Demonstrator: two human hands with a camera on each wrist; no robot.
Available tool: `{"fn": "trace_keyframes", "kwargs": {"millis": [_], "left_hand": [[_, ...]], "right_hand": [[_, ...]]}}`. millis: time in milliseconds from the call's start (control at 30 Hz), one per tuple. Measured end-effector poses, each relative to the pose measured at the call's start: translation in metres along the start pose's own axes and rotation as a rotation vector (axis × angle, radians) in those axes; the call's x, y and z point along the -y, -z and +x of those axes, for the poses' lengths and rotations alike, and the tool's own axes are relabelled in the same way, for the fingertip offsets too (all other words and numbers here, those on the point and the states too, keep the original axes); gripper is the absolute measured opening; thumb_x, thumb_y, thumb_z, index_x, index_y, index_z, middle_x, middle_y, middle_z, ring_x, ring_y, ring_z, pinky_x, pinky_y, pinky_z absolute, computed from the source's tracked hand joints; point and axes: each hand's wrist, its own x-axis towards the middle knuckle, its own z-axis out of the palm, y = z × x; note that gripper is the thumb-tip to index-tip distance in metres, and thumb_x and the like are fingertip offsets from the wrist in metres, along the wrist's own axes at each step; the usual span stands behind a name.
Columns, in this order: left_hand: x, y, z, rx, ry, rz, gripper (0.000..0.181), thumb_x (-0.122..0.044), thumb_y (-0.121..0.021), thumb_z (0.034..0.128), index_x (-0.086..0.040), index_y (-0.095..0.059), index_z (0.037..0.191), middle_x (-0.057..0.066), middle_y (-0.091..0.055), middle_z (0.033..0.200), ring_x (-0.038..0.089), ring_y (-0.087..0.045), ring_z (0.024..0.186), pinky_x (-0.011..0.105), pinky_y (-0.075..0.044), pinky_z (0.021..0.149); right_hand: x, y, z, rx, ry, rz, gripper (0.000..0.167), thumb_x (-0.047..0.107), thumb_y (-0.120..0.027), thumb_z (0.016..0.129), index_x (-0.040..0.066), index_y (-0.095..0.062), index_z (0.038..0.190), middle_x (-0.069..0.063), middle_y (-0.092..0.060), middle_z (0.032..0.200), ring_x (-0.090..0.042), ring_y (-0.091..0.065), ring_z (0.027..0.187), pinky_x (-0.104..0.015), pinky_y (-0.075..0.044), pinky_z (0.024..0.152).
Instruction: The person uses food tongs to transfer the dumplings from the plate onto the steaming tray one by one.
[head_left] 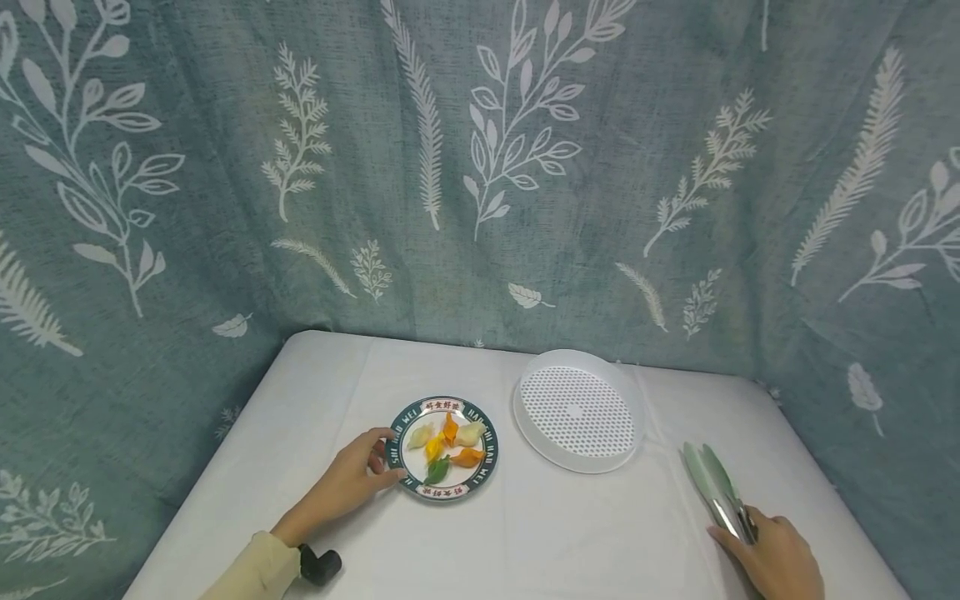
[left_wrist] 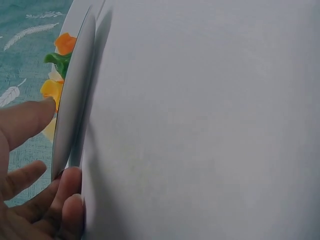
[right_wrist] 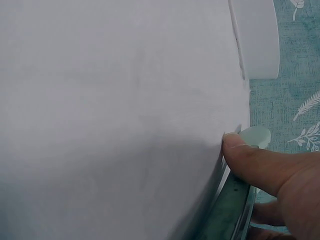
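Note:
A round plate [head_left: 405, 417] with a dark green lettered rim lies left of the table's middle. On it sit several small folded pieces [head_left: 450, 428] in orange, yellow, green and cream, whose kind I cannot tell. My left hand [head_left: 356, 472] holds the plate's left edge; in the left wrist view the thumb [left_wrist: 30, 120] is over the plate and curled fingers [left_wrist: 70, 187] are at its rim. At the table's right, my right hand [head_left: 780, 554] grips a pair of tongs [head_left: 720, 492] with pale green tips and metal arms. The tongs' tips point away, slightly apart.
Between the plate and the tongs, farther back, stands a white round perforated tray [head_left: 577, 411] with a raised wall. A white cloth covers the table [head_left: 570, 533]. Leaf-patterned green fabric [head_left: 450, 167] hangs behind and at both sides. A black object [head_left: 321, 567] is beside my left sleeve.

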Motion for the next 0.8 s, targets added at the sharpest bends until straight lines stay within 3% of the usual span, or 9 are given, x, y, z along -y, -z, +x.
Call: {"fn": "trace_keyframes", "kwargs": {"millis": [100,233,333,467,600,700,800], "left_hand": [[0.0003,-0.0009,0.0006,0.001,-0.009,0.004,0.067,-0.026,-0.085,0.0856,-0.007,-0.054,0.142,0.0,-0.06,0.105,0.012,-0.054,0.083,0.028,-0.048,0.068],[0.0019,-0.0026,0.0017,-0.005,-0.002,0.009,0.069,-0.027,-0.086,0.0847,-0.01,-0.054,0.143,-0.001,-0.06,0.104,0.012,-0.053,0.083,0.027,-0.047,0.067],[0.0034,-0.0042,0.0024,-0.004,0.01,0.009,0.07,-0.028,-0.087,0.0842,-0.011,-0.054,0.144,-0.002,-0.06,0.104,0.011,-0.053,0.083,0.027,-0.047,0.067],[0.0028,-0.0051,0.0032,0.0,0.009,0.008,0.071,-0.03,-0.087,0.0835,-0.01,-0.054,0.144,-0.001,-0.06,0.105,0.012,-0.053,0.084,0.027,-0.047,0.067],[0.0023,-0.0044,0.0029,0.0,0.015,0.007,0.071,-0.03,-0.087,0.0836,-0.009,-0.055,0.143,0.0,-0.059,0.106,0.012,-0.053,0.084,0.027,-0.046,0.068],[0.0036,-0.0035,0.0024,0.002,0.028,0.01,0.069,-0.03,-0.087,0.0841,-0.009,-0.055,0.142,-0.001,-0.06,0.106,0.011,-0.053,0.084,0.027,-0.046,0.068],[0.0057,-0.003,0.0029,0.005,0.033,0.013,0.07,-0.03,-0.087,0.0837,-0.009,-0.055,0.142,-0.001,-0.059,0.106,0.011,-0.053,0.083,0.027,-0.046,0.068]], "right_hand": [[0.0017,-0.001,-0.0021,-0.005,-0.019,0.033,0.082,0.059,-0.07,0.091,-0.021,-0.057,0.106,-0.014,-0.057,0.074,-0.025,-0.055,0.065,-0.042,-0.049,0.057],[0.0027,-0.0029,-0.0046,-0.039,-0.028,0.075,0.061,0.052,-0.073,0.091,-0.005,-0.058,0.077,-0.007,-0.049,0.066,-0.021,-0.049,0.061,-0.036,-0.041,0.053],[0.0018,-0.0047,-0.0061,-0.059,-0.033,0.082,0.056,0.051,-0.073,0.092,0.003,-0.054,0.07,-0.005,-0.045,0.065,-0.021,-0.047,0.06,-0.034,-0.039,0.052],[-0.0013,-0.0061,-0.0068,-0.066,-0.042,0.078,0.062,0.052,-0.071,0.093,-0.007,-0.059,0.078,-0.01,-0.049,0.067,-0.022,-0.049,0.061,-0.036,-0.041,0.052],[0.0,-0.0027,-0.0067,-0.076,-0.042,0.066,0.076,0.052,-0.069,0.095,-0.022,-0.057,0.108,-0.018,-0.058,0.076,-0.029,-0.058,0.068,-0.046,-0.05,0.06],[0.0036,0.0007,-0.006,-0.08,-0.037,0.066,0.082,0.052,-0.067,0.096,-0.024,-0.05,0.123,-0.022,-0.061,0.081,-0.033,-0.062,0.073,-0.054,-0.052,0.069],[0.0076,0.0034,-0.005,-0.086,-0.029,0.064,0.083,0.053,-0.066,0.097,-0.023,-0.049,0.127,-0.022,-0.062,0.083,-0.033,-0.062,0.075,-0.057,-0.052,0.072]]}}
